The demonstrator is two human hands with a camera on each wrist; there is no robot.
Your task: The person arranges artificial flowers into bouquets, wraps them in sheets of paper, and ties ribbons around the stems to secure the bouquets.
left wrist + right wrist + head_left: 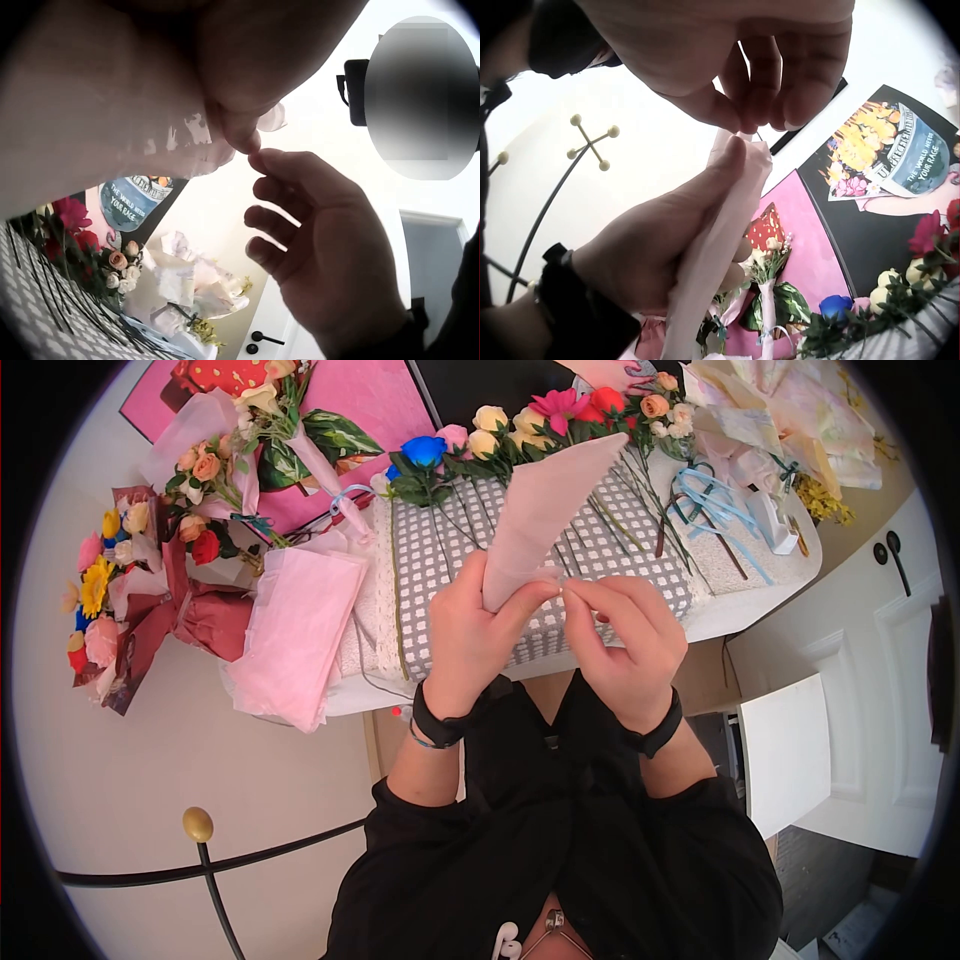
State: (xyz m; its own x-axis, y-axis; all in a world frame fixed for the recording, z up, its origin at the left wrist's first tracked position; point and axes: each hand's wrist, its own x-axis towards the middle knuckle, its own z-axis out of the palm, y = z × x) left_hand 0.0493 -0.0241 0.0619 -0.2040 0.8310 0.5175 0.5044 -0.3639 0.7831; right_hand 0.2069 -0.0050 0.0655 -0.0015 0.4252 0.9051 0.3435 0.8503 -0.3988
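Note:
A pale pink sheet of wrapping paper [545, 505], folded into a narrow cone-like shape, rises from my left hand [468, 625]. The left fingers go behind it and the thumb presses its near edge. My right hand [630, 650] pinches at the paper's edge with thumb and index fingertips, right at the left thumb tip; its other fingers are loosely bent. In the left wrist view the right hand [330, 225] meets the left thumb, and a small shiny clear bit [274, 116] shows beside it. The right wrist view has the paper [697, 277] running down past the left hand [652, 240].
Loose artificial flowers, including a blue rose [424, 452], lie across a grey-and-white checked cloth [540, 630]. Pink paper sheets [300, 625] lie to the left, near wrapped bouquets [180, 600]. Light blue ribbon [715, 500] and a pastel-wrapped bouquet [780, 420] are at the right.

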